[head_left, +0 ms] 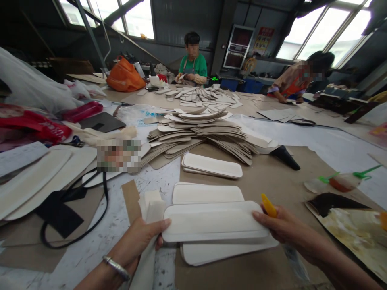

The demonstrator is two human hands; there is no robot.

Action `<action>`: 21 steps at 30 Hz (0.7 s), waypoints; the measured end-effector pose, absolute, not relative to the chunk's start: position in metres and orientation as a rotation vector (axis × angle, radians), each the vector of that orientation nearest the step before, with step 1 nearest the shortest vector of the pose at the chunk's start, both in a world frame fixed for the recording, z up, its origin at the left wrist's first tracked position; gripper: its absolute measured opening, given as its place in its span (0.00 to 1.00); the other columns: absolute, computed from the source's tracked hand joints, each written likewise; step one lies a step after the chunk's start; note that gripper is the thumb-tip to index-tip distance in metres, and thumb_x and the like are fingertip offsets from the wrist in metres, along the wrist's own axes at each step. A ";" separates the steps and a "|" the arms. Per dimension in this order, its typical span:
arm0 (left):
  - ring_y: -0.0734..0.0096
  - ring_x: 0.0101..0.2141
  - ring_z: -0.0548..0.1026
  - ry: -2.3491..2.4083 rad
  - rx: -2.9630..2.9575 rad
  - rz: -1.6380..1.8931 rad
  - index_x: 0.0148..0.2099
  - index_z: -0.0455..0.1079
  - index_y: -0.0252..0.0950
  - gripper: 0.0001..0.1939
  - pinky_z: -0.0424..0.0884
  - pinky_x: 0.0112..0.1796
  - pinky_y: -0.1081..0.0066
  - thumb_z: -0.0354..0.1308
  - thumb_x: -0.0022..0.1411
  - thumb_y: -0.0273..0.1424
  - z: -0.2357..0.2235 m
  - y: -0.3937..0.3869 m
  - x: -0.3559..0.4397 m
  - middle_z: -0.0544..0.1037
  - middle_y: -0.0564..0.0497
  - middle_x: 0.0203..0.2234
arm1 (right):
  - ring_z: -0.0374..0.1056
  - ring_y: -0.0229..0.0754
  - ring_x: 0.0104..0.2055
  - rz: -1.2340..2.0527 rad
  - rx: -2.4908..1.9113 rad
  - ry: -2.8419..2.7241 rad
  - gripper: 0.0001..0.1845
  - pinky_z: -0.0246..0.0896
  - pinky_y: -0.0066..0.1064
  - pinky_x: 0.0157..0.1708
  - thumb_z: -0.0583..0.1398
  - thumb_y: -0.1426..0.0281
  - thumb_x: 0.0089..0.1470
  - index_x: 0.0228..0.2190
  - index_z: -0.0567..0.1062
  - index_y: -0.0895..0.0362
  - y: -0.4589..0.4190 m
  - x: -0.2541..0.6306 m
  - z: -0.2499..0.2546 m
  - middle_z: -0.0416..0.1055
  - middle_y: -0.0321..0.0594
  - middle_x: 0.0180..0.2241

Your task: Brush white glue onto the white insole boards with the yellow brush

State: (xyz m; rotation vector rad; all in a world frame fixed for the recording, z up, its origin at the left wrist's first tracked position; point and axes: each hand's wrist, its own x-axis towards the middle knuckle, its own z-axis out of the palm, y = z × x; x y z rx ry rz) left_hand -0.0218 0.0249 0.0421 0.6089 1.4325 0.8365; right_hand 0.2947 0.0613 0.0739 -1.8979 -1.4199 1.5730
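My left hand (pixel 139 237), with a silver bangle at the wrist, is closed on the left end of a long white panel (pixel 214 219) with rounded corners. On its right end my right hand (pixel 287 227) is closed too, thumb on top. A yellow tool (pixel 269 205) sticks up from that same hand; its other end is hidden. Below the held panel lie more white panels (pixel 220 251), and another pile (pixel 208 193) shows just beyond it. Pale strips (pixel 152 209) run beside my left hand; I cannot tell whether it grips them.
Fanned stacks of panels (pixel 217 139) stand ahead, with a small stack (pixel 211 166) before them. A black cone (pixel 284 157) and green-tipped bottles (pixel 344 182) lie right. A black strap (pixel 104 209) curls left. Two people, one in a green top (pixel 193 66), work across the table.
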 end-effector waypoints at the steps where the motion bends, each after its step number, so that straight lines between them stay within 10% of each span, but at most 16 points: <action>1: 0.80 0.15 0.59 1.447 0.612 0.833 0.17 0.63 0.33 0.17 0.53 0.19 0.77 0.65 0.39 0.39 0.043 0.029 -0.023 0.65 0.57 0.09 | 0.41 0.29 0.18 1.574 -1.886 -1.424 0.28 0.35 0.23 0.16 0.58 0.44 0.38 0.21 0.59 0.56 0.066 0.294 0.075 0.46 0.26 0.16; 21: 0.72 0.18 0.62 1.667 0.883 0.658 0.14 0.59 0.37 0.23 0.57 0.25 0.71 0.55 0.43 0.51 0.036 0.071 -0.024 0.63 0.55 0.10 | 0.49 0.32 0.22 1.566 -1.839 -1.514 0.27 0.46 0.24 0.19 0.56 0.44 0.39 0.22 0.62 0.57 0.112 0.292 0.081 0.53 0.29 0.19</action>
